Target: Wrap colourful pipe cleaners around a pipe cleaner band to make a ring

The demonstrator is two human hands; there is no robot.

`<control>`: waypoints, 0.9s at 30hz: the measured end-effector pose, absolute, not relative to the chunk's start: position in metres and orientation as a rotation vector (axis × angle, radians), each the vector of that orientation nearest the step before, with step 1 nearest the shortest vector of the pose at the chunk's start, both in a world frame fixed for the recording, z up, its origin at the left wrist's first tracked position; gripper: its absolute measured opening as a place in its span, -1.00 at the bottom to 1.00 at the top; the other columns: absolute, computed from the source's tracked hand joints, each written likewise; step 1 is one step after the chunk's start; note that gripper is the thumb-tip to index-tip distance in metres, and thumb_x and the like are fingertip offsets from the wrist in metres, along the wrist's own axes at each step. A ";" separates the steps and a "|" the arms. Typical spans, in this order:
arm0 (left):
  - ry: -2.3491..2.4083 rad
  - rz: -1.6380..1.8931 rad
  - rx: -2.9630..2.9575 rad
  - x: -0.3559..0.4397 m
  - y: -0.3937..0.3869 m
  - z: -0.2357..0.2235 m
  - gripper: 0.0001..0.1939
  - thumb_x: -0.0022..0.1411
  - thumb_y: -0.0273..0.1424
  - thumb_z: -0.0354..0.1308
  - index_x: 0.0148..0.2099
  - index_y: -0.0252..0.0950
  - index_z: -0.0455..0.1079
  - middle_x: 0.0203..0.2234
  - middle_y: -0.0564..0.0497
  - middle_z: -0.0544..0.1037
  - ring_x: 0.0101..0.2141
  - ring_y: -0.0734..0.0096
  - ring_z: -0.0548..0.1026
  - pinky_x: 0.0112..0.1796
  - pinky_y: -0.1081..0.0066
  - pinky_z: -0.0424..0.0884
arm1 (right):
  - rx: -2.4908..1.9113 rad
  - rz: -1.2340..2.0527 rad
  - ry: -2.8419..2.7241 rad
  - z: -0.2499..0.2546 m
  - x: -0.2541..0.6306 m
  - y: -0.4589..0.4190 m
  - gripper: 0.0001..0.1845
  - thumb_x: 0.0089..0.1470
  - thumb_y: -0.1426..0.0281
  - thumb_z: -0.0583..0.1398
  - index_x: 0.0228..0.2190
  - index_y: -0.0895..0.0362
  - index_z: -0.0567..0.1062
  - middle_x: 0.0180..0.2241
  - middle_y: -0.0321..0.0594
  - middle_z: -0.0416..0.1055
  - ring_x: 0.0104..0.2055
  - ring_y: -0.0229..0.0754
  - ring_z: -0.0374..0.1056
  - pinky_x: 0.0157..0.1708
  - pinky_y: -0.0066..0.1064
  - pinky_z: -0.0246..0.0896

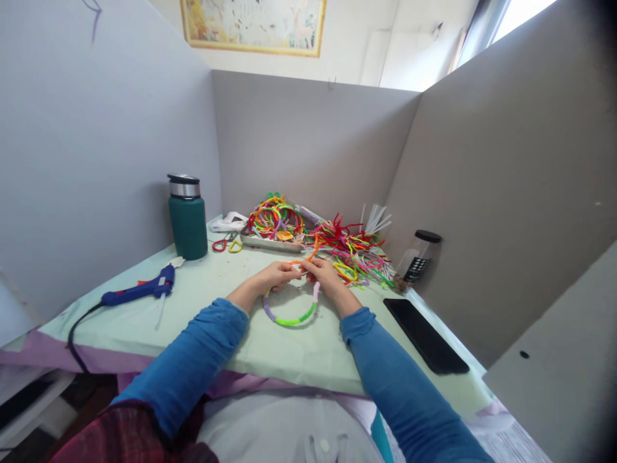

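Observation:
Above the table's middle, both of my hands meet at the far side of a headband-sized hoop [294,323] wrapped in purple, green, yellow and pale pink fuzzy sections. My left hand [274,277] is closed, its fingers pinching the hoop's far part. My right hand [324,276] pinches close beside it, closed on an orange pipe cleaner [317,244] whose one end sticks up past the fingers. Some orange also shows beyond the left fingertips. Fingers hide the exact spot where the pipe cleaner meets the hoop.
A metal tray [272,245] of wrapped hoops stands at the back, beside a heap of pipe cleaners [344,235]. Scissors [234,246] lie left of it. A green bottle [187,225], blue glue gun [144,289], black phone [424,334] and clear jar [418,257] flank the work area.

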State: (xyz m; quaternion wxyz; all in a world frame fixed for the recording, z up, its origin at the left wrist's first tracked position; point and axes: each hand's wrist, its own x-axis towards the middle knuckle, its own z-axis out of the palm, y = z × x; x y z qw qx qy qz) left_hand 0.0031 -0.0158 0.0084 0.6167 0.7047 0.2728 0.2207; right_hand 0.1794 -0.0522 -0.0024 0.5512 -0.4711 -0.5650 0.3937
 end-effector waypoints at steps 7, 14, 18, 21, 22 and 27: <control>0.674 0.501 1.615 0.003 -0.014 0.007 -0.53 -0.08 -0.02 0.30 -0.37 -0.31 0.28 -0.73 0.27 -0.01 -0.73 0.68 -0.07 -0.64 0.47 -0.22 | -1.135 0.870 -1.378 -0.004 0.180 -0.052 -0.64 -0.14 0.13 0.27 -0.52 0.21 0.49 -0.69 -0.34 0.28 -0.63 -0.32 0.18 -0.64 -0.48 -0.02; 0.655 0.495 1.623 0.003 -0.011 0.005 -0.56 -0.05 -0.05 0.29 -0.40 -0.29 0.23 -0.73 0.26 0.03 -0.73 0.68 -0.05 -0.65 0.48 -0.21 | -1.162 0.836 -1.393 -0.001 0.178 -0.055 -0.66 -0.13 0.14 0.26 -0.53 0.19 0.48 -0.70 -0.34 0.28 -0.64 -0.32 0.16 -0.64 -0.47 -0.02; 0.654 0.491 1.610 0.003 -0.012 0.006 -0.56 -0.05 -0.06 0.29 -0.42 -0.28 0.21 -0.73 0.26 0.01 -0.73 0.68 -0.06 -0.65 0.47 -0.22 | -1.178 0.820 -1.405 -0.001 0.178 -0.055 -0.65 -0.12 0.13 0.26 -0.56 0.20 0.47 -0.70 -0.34 0.27 -0.64 -0.33 0.16 -0.64 -0.48 -0.02; 0.659 0.481 1.615 0.003 -0.013 0.007 -0.55 -0.05 -0.05 0.29 -0.42 -0.28 0.21 -0.73 0.26 0.00 -0.73 0.68 -0.06 -0.65 0.47 -0.22 | -1.180 0.822 -1.414 -0.002 0.178 -0.054 -0.64 -0.12 0.12 0.25 -0.56 0.20 0.45 -0.70 -0.35 0.26 -0.63 -0.33 0.16 -0.64 -0.49 -0.03; 0.662 0.480 1.616 0.003 -0.013 0.006 -0.55 -0.05 -0.05 0.29 -0.42 -0.28 0.21 -0.73 0.26 0.01 -0.73 0.68 -0.06 -0.64 0.47 -0.22 | -1.183 0.824 -1.417 -0.003 0.179 -0.054 -0.64 -0.12 0.12 0.26 -0.57 0.20 0.45 -0.70 -0.35 0.26 -0.64 -0.33 0.15 -0.64 -0.49 -0.03; 0.668 0.475 1.626 0.003 -0.012 0.006 -0.54 -0.06 -0.04 0.29 -0.40 -0.29 0.22 -0.72 0.26 0.03 -0.73 0.69 -0.06 -0.64 0.47 -0.21 | -1.198 0.828 -1.423 -0.004 0.179 -0.053 -0.63 -0.14 0.11 0.27 -0.59 0.18 0.41 -0.71 -0.36 0.26 -0.64 -0.33 0.15 -0.64 -0.49 -0.02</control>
